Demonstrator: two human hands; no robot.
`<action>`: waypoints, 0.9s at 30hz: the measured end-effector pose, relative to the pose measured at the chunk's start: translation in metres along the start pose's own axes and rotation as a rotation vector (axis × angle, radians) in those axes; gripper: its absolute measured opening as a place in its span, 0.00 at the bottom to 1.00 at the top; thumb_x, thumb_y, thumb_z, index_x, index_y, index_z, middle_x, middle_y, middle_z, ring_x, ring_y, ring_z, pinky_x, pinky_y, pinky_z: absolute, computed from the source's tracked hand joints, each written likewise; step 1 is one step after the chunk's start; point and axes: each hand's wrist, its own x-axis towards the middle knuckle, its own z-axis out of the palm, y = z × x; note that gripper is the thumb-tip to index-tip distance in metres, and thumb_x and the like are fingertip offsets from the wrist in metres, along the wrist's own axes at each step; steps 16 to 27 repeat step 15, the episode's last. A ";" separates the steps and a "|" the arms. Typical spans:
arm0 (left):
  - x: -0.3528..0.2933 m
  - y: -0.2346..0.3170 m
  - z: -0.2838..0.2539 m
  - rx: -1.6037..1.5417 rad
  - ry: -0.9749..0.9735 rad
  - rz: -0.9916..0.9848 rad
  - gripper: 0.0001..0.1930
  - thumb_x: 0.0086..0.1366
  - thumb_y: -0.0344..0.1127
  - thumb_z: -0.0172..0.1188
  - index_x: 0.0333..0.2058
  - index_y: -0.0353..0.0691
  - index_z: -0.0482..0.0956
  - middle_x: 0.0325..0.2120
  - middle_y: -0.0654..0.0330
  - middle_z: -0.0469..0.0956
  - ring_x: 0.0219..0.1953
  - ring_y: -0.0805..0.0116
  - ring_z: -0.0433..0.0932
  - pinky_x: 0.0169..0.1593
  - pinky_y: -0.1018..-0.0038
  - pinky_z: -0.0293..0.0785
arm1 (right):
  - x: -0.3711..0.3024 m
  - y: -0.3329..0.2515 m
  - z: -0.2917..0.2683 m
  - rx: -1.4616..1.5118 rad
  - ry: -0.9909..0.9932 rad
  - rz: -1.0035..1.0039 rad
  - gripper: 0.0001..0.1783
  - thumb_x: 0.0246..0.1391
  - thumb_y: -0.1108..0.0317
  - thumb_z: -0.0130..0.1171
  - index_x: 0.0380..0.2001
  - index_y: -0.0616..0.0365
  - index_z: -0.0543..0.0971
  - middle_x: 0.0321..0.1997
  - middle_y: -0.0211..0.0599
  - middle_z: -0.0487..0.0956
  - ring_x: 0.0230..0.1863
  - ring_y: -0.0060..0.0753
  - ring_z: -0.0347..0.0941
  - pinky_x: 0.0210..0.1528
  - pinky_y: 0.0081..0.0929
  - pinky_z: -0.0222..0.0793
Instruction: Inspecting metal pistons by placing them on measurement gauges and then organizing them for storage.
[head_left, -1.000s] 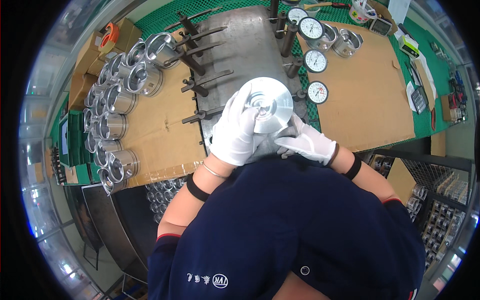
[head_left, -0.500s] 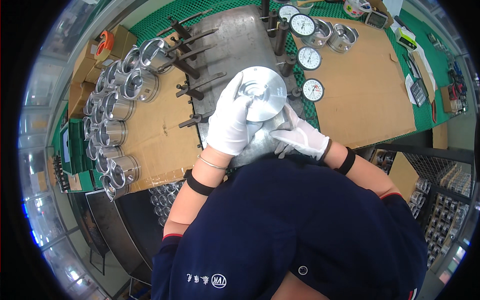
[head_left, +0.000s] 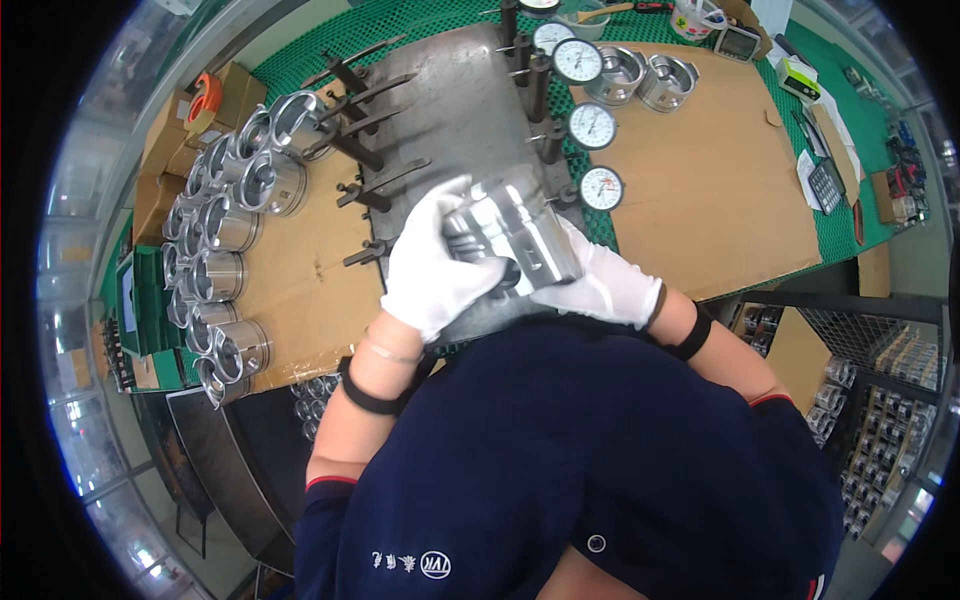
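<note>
A shiny metal piston (head_left: 525,235) is held tilted between my two white-gloved hands, over the near end of a grey steel plate (head_left: 450,85). My left hand (head_left: 437,260) grips it from the left, the thumb lying across its near side by a dark round hole. My right hand (head_left: 605,280) supports it from the right and below; some of its fingers are hidden behind the piston. The piston's side wall faces up, slightly blurred by motion.
Dial gauges (head_left: 592,126) on dark posts line the plate's right edge; metal arms on posts (head_left: 365,145) line its left. Several pistons (head_left: 232,222) stand on cardboard at left, and two more (head_left: 667,82) at back right. A calculator (head_left: 826,188) lies far right.
The piston has been turned from its flat round face showing to its side wall showing. Both hands have shifted with it, and my right hand has come closer against it.
</note>
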 end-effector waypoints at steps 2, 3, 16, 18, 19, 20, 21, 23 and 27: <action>-0.007 0.019 -0.001 -0.471 -0.128 -0.247 0.33 0.54 0.28 0.65 0.58 0.31 0.64 0.52 0.53 0.74 0.46 0.69 0.77 0.50 0.72 0.76 | -0.015 -0.013 -0.010 -0.030 0.090 -0.095 0.50 0.55 0.62 0.66 0.72 0.59 0.48 0.67 0.45 0.68 0.67 0.40 0.65 0.67 0.33 0.59; -0.011 0.028 0.001 -0.639 -0.137 -0.262 0.32 0.58 0.27 0.65 0.60 0.31 0.62 0.51 0.54 0.74 0.46 0.69 0.78 0.48 0.72 0.77 | -0.022 -0.012 -0.014 0.124 0.124 -0.191 0.42 0.59 0.65 0.61 0.71 0.61 0.52 0.67 0.45 0.69 0.67 0.39 0.65 0.67 0.32 0.60; -0.033 0.009 0.001 -0.265 0.111 -0.245 0.33 0.65 0.30 0.58 0.66 0.32 0.56 0.67 0.43 0.58 0.67 0.56 0.63 0.72 0.62 0.53 | -0.064 0.128 -0.257 0.442 0.912 0.389 0.30 0.65 0.48 0.47 0.51 0.67 0.77 0.31 0.47 0.82 0.09 0.30 0.66 0.08 0.25 0.61; -0.033 0.009 0.001 -0.265 0.111 -0.245 0.33 0.65 0.30 0.58 0.66 0.32 0.56 0.67 0.43 0.58 0.67 0.56 0.63 0.72 0.62 0.53 | -0.064 0.128 -0.257 0.442 0.912 0.389 0.30 0.65 0.48 0.47 0.51 0.67 0.77 0.31 0.47 0.82 0.09 0.30 0.66 0.08 0.25 0.61; -0.033 0.009 0.001 -0.265 0.111 -0.245 0.33 0.65 0.30 0.58 0.66 0.32 0.56 0.67 0.43 0.58 0.67 0.56 0.63 0.72 0.62 0.53 | -0.064 0.128 -0.257 0.442 0.912 0.389 0.30 0.65 0.48 0.47 0.51 0.67 0.77 0.31 0.47 0.82 0.09 0.30 0.66 0.08 0.25 0.61; -0.033 0.009 0.001 -0.265 0.111 -0.245 0.33 0.65 0.30 0.58 0.66 0.32 0.56 0.67 0.43 0.58 0.67 0.56 0.63 0.72 0.62 0.53 | -0.064 0.128 -0.257 0.442 0.912 0.389 0.30 0.65 0.48 0.47 0.51 0.67 0.77 0.31 0.47 0.82 0.09 0.30 0.66 0.08 0.25 0.61; -0.033 0.009 0.001 -0.265 0.111 -0.245 0.33 0.65 0.30 0.58 0.66 0.32 0.56 0.67 0.43 0.58 0.67 0.56 0.63 0.72 0.62 0.53 | -0.064 0.128 -0.257 0.442 0.912 0.389 0.30 0.65 0.48 0.47 0.51 0.67 0.77 0.31 0.47 0.82 0.09 0.30 0.66 0.08 0.25 0.61; -0.033 0.009 0.001 -0.265 0.111 -0.245 0.33 0.65 0.30 0.58 0.66 0.32 0.56 0.67 0.43 0.58 0.67 0.56 0.63 0.72 0.62 0.53 | -0.064 0.128 -0.257 0.442 0.912 0.389 0.30 0.65 0.48 0.47 0.51 0.67 0.77 0.31 0.47 0.82 0.09 0.30 0.66 0.08 0.25 0.61; -0.033 0.009 0.001 -0.265 0.111 -0.245 0.33 0.65 0.30 0.58 0.66 0.32 0.56 0.67 0.43 0.58 0.67 0.56 0.63 0.72 0.62 0.53 | -0.064 0.128 -0.257 0.442 0.912 0.389 0.30 0.65 0.48 0.47 0.51 0.67 0.77 0.31 0.47 0.82 0.09 0.30 0.66 0.08 0.25 0.61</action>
